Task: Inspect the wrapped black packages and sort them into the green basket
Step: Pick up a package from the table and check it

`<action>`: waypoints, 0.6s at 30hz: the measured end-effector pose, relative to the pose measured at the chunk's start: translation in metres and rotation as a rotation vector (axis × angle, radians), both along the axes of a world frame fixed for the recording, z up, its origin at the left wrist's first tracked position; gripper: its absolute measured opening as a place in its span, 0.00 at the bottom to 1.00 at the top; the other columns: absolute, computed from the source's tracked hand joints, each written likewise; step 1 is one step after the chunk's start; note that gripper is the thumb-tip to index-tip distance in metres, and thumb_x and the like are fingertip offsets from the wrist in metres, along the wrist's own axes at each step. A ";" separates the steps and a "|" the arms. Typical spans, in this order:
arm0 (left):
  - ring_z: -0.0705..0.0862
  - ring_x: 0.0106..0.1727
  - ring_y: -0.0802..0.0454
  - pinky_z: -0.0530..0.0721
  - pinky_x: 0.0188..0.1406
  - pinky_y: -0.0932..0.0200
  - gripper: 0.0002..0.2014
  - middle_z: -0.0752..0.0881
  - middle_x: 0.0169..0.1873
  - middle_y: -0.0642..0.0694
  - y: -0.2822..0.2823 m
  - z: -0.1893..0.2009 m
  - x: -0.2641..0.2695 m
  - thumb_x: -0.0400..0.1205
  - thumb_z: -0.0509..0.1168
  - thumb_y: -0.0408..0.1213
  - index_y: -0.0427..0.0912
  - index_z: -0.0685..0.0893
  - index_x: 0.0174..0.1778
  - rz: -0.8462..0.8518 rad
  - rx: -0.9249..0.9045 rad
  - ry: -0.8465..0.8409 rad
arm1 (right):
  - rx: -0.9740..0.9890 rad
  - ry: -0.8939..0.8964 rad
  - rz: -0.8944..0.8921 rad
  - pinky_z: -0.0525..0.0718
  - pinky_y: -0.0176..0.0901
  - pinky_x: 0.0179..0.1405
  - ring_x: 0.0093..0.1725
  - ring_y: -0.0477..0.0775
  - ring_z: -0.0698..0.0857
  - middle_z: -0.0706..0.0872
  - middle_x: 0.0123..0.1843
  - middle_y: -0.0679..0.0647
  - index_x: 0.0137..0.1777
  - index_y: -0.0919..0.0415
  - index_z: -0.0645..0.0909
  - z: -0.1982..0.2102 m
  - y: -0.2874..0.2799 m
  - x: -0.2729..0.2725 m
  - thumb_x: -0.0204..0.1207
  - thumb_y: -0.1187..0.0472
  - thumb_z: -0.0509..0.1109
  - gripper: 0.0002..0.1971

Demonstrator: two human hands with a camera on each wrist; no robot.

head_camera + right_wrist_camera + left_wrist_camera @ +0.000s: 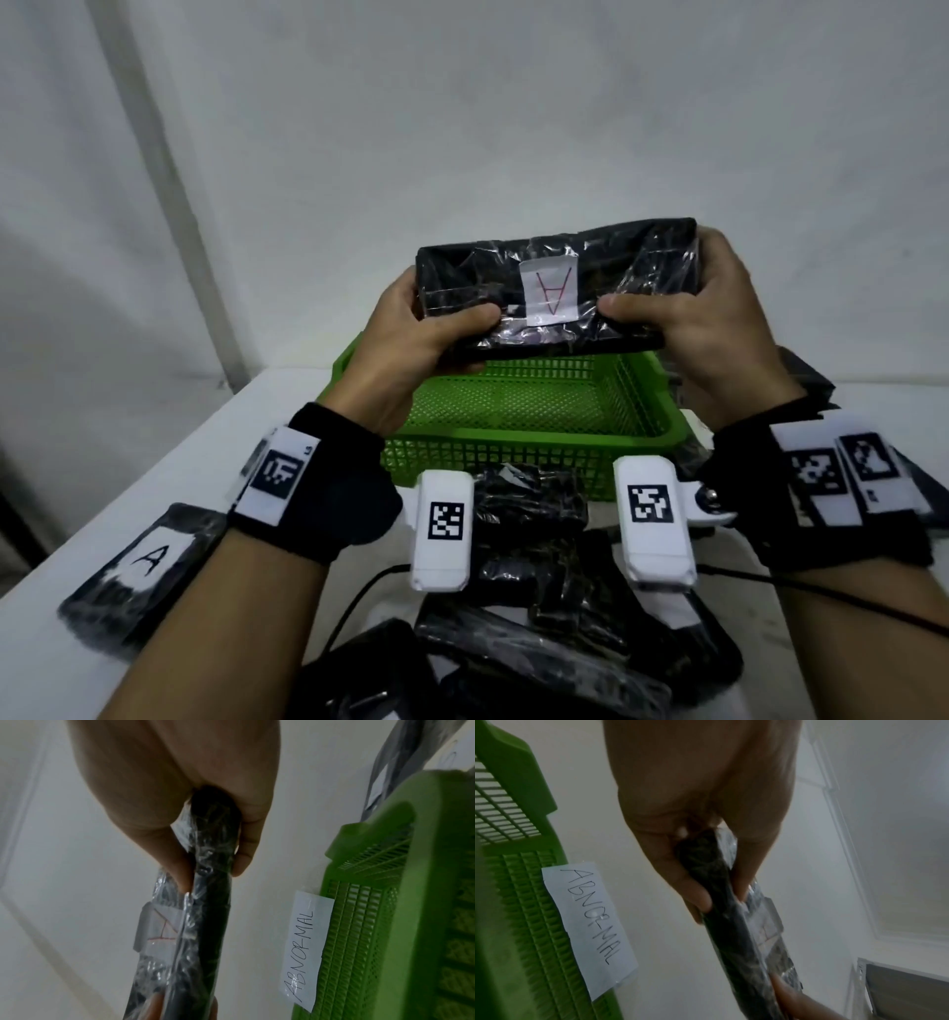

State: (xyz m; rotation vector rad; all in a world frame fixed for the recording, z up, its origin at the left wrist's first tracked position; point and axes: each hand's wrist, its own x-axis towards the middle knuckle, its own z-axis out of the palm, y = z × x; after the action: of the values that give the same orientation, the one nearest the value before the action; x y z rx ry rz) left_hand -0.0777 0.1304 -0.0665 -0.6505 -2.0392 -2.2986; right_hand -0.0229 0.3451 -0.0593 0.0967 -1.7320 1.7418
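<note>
— Package (557,288) held up over the basket (518,411), left hand (411,354) and right hand (714,329) clamped on its ends, fingers (464,313) curled round. Label?

— Red "A", upside down. Worth turning slowly, checking wrap and seams, then lowering flat into the basket.

This looks like a sorting or quality-check station set up for data recording, not a home. A plain white tabletop (215,452) stands against bare white walls. On it sits a green perforated plastic basket (534,442) with a white paper label handwritten "ABNORMAL" (590,929). Black packages wrapped in clear film (539,606) lie heaped near the front edge, one at the left bearing a white paper tag marked "A" (149,560). White wrist-worn camera units printed with square black-and-white codes (444,529) point to the recording.
</note>
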 end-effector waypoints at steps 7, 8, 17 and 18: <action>0.82 0.64 0.19 0.93 0.41 0.43 0.51 0.76 0.76 0.29 -0.020 0.004 0.008 0.72 0.48 0.78 0.45 0.69 0.83 -0.826 0.172 -0.299 | -0.055 -0.067 0.223 0.91 0.43 0.38 0.45 0.50 0.93 0.86 0.60 0.59 0.71 0.59 0.66 0.006 0.012 0.008 0.54 0.67 0.82 0.44; 0.82 0.65 0.20 0.93 0.43 0.43 0.49 0.74 0.78 0.30 -0.019 0.002 0.007 0.74 0.46 0.77 0.47 0.66 0.84 -0.865 0.191 -0.297 | 0.021 -0.105 0.164 0.91 0.47 0.45 0.52 0.51 0.92 0.85 0.65 0.59 0.73 0.57 0.67 0.004 0.013 0.006 0.55 0.63 0.86 0.45; 0.83 0.64 0.42 0.86 0.54 0.37 0.23 0.76 0.77 0.42 0.009 0.003 0.016 0.89 0.52 0.52 0.54 0.67 0.80 -0.452 0.105 -0.039 | 0.655 -0.128 0.171 0.66 0.54 0.84 0.84 0.38 0.63 0.61 0.88 0.39 0.84 0.29 0.59 0.004 -0.014 0.012 0.59 0.29 0.79 0.52; 0.84 0.62 0.43 0.87 0.50 0.42 0.23 0.77 0.76 0.41 0.011 0.003 0.017 0.89 0.51 0.54 0.55 0.68 0.80 -0.444 0.066 -0.024 | 0.674 -0.102 0.203 0.68 0.52 0.84 0.83 0.36 0.65 0.64 0.87 0.39 0.84 0.32 0.61 0.001 -0.018 0.009 0.62 0.32 0.81 0.51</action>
State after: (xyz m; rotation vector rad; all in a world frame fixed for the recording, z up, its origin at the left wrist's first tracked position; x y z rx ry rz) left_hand -0.0603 0.1413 -0.0632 -1.1816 -1.9794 -2.5890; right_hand -0.0143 0.3271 -0.0585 0.4973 -2.3883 1.2346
